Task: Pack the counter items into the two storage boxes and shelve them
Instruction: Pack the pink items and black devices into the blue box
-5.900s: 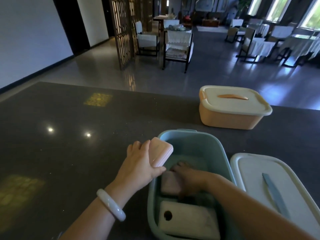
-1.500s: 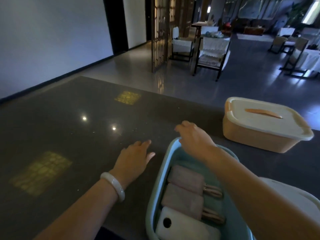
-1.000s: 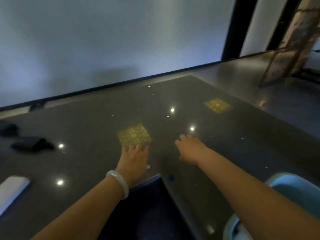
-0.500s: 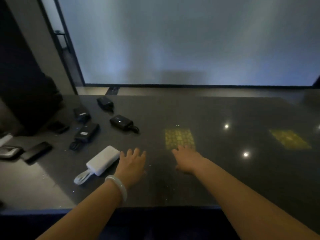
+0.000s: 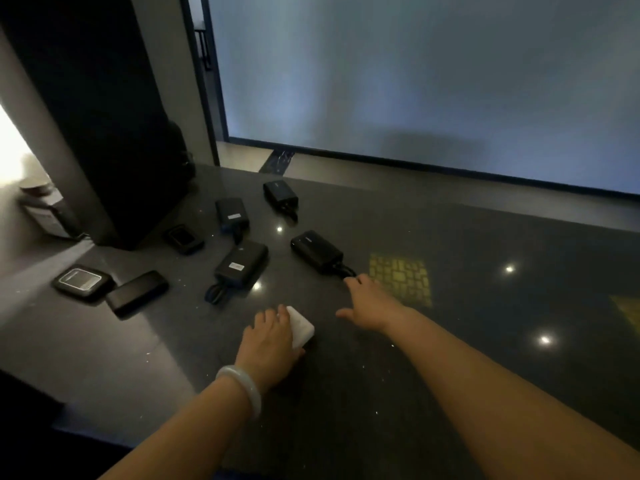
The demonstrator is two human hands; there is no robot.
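My left hand, with a pale bangle on the wrist, lies over a white power bank on the dark counter, fingers curled on it. My right hand is open, fingertips at the cable of a black power bank. Further black power banks lie beyond. The storage boxes are out of view.
A small black device, a dark phone-like slab and a square black case lie at the left. A dark pillar stands at the counter's left end. A pale wall rises behind the counter.
The view swung left from the blue box to this end of the counter. My left hand moved onto the white power bank; my right hand reached toward the nearest black one.
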